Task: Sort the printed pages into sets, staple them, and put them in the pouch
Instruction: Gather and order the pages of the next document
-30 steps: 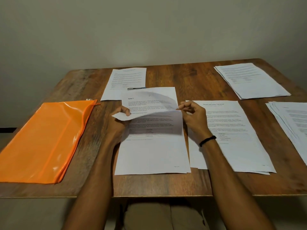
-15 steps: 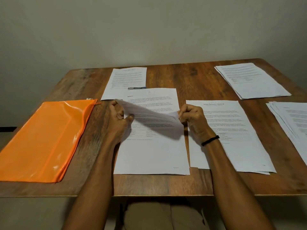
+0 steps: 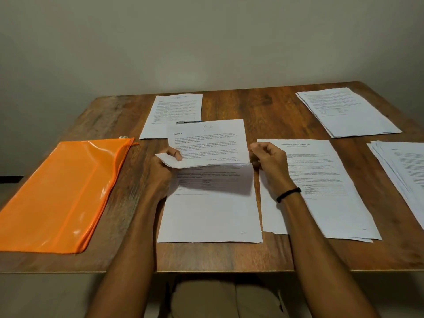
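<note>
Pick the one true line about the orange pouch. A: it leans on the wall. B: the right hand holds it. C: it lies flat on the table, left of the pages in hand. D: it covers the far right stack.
C: the orange pouch lies flat on the table, left of the lifted pages that the left hand and right hand grip.

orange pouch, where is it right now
In the head view the orange pouch lies flat on the left side of the wooden table, to the left of the left hand and the centre stack of pages, touching neither.
</note>
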The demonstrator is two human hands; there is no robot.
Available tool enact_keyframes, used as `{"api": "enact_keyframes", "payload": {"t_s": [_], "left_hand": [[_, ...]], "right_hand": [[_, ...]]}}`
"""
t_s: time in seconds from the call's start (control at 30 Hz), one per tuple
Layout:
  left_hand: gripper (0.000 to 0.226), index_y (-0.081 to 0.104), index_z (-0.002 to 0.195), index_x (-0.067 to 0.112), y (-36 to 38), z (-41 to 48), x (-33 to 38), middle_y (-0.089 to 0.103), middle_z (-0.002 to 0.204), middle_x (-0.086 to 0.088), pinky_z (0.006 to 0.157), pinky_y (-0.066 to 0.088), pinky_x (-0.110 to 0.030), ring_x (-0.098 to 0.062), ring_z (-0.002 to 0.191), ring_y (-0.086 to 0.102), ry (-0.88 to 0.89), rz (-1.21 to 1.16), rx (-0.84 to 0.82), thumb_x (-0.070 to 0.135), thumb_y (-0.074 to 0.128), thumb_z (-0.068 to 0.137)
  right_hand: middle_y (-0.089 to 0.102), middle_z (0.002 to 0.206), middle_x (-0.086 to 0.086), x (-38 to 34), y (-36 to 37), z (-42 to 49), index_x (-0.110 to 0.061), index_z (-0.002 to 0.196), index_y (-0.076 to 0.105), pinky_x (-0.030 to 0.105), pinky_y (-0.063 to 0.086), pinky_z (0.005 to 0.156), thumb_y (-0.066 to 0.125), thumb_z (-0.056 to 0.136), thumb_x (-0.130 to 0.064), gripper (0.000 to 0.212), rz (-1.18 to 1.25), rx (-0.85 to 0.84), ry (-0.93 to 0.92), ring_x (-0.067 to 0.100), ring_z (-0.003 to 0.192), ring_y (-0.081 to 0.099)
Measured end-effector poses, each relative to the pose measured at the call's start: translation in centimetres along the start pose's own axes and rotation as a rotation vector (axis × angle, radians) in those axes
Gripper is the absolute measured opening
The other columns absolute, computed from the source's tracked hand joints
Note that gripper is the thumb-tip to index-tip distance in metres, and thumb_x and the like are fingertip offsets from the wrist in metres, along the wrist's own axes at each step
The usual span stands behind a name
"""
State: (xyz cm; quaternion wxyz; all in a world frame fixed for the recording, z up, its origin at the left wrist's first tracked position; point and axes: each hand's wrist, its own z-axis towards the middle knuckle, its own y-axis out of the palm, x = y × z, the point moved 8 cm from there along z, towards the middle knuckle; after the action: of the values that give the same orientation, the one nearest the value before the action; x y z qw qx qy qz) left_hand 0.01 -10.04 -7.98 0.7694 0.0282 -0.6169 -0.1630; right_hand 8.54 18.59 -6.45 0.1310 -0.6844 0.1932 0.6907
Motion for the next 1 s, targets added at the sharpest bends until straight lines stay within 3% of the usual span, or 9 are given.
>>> {"api": "enact_keyframes", "payload": {"t_s": [0.13,0.2,0.33,0.47,0.53,0.6,0.73,0.9,1.0], "left_hand": [[0.017,0.066,0.069,0.021,-0.3,0.1,0.0,0.065,0.111,-0.018,0.088,0.042,-0.053,-0.04,0.111,0.057,0.064,0.027,-0.029,0.021,0.081,0.077],[0.016,0.066,0.068,0.02,0.0,0.0,0.2,0.067,0.109,-0.016,0.088,0.047,-0.048,-0.035,0.111,0.06,0.062,0.024,-0.026,0.013,0.077,0.077],[0.025,0.067,0.067,0.021,0.8,-0.4,0.7,0.07,0.109,-0.01,0.085,0.055,-0.034,-0.027,0.11,0.064,0.03,-0.006,-0.038,0.033,0.089,0.07],[0.021,0.067,0.07,0.02,0.5,-0.3,0.1,0.061,0.116,-0.024,0.086,0.047,-0.05,-0.045,0.114,0.056,-0.013,-0.012,-0.031,0.027,0.085,0.076],[0.017,0.066,0.072,0.018,0.4,-0.2,-0.3,0.061,0.112,-0.023,0.083,0.044,-0.051,-0.043,0.109,0.057,-0.026,-0.033,-0.038,0.01,0.078,0.081],[0.024,0.063,0.075,0.015,0.4,-0.2,-0.5,0.062,0.105,-0.018,0.078,0.044,-0.046,-0.036,0.102,0.058,-0.062,-0.039,-0.042,-0.008,0.064,0.082],[0.02,0.06,0.088,0.013,0.1,-0.6,-0.5,0.063,0.101,-0.02,0.078,0.052,-0.05,-0.037,0.095,0.061,-0.074,0.046,-0.03,-0.007,0.06,0.084],[0.046,0.052,0.123,-0.006,-0.4,-0.3,-1.0,0.061,0.125,-0.026,0.1,0.047,-0.064,-0.041,0.12,0.059,-0.08,0.046,0.012,-0.013,0.062,0.079],[0.053,0.04,0.13,-0.006,-0.3,-0.5,-0.5,0.062,0.118,-0.016,0.092,0.055,-0.043,-0.017,0.113,0.065,-0.07,0.128,0.067,-0.021,0.059,0.083]], "right_hand": [[0.075,0.097,0.007,-0.1,0.4,-0.3,-0.007,0.107,0.067,0.024,0.058,0.074,0.081,0.084,-0.02,0.03,-0.029,-0.027,-0.023,0.015,0.086,0.072],[0.075,0.095,0.005,0.1,0.6,-0.3,-0.01,0.11,0.065,0.029,0.06,0.075,0.083,0.08,-0.02,0.036,-0.06,-0.038,-0.014,0.015,0.086,0.074],[0.077,0.093,0.002,0.0,0.5,-0.2,-0.016,0.106,0.065,0.042,0.062,0.078,0.085,0.079,-0.023,0.034,-0.112,-0.016,-0.027,0.02,0.085,0.075],[0.076,0.086,0.003,-0.2,0.7,-0.4,-0.014,0.101,0.066,0.048,0.062,0.079,0.081,0.083,-0.021,0.025,-0.142,-0.023,-0.065,0.021,0.08,0.075],[0.076,0.086,0.005,-0.4,0.7,-0.5,-0.013,0.096,0.067,0.052,0.061,0.078,0.08,0.084,-0.02,0.019,-0.139,-0.043,-0.095,0.024,0.081,0.075],[0.075,0.09,0.005,-0.5,0.9,-0.6,-0.011,0.09,0.068,0.054,0.06,0.079,0.079,0.084,-0.019,0.016,-0.127,-0.074,-0.117,0.025,0.085,0.073],[0.066,0.119,-0.002,-1.0,0.6,-0.4,-0.027,0.071,0.069,0.045,0.057,0.093,0.084,0.078,-0.012,0.022,-0.135,-0.048,-0.171,0.017,0.113,0.062],[0.069,0.111,0.015,-2.0,1.4,-1.0,-0.007,0.074,0.067,0.036,0.057,0.073,0.076,0.08,0.005,0.017,-0.059,-0.198,-0.195,0.034,0.106,0.065],[0.073,0.106,0.014,-1.0,1.9,-1.1,-0.007,0.063,0.06,0.041,0.049,0.067,0.059,0.073,0.016,0.025,0.013,-0.272,-0.063,0.03,0.089,0.069]]}}
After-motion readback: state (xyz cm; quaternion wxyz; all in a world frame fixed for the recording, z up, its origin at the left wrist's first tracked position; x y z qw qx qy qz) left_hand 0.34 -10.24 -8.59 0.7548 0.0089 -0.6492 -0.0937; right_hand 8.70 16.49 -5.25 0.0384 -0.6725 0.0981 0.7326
